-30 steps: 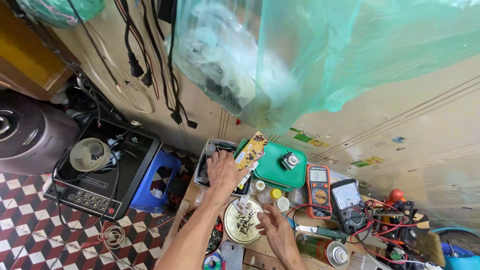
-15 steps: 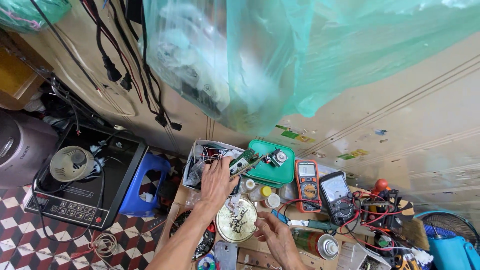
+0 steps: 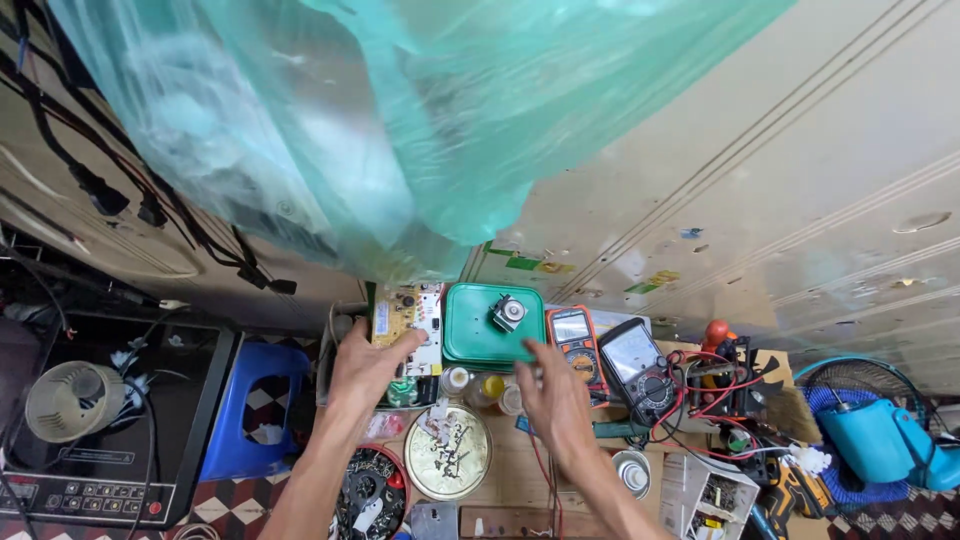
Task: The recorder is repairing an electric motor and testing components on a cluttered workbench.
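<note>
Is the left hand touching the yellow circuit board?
Touching. The head view shows the left hand with its fingers closed around the lower edge of the yellow circuit board, lifting it.

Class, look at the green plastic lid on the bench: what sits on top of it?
On the green lid rests one small grey metal part, near its far right corner. What lies beneath the lid is covered.

Left hand (image 3: 365,365) grips a circuit board (image 3: 398,314) (right hand (image 3: 553,392) hovers open).
</note>
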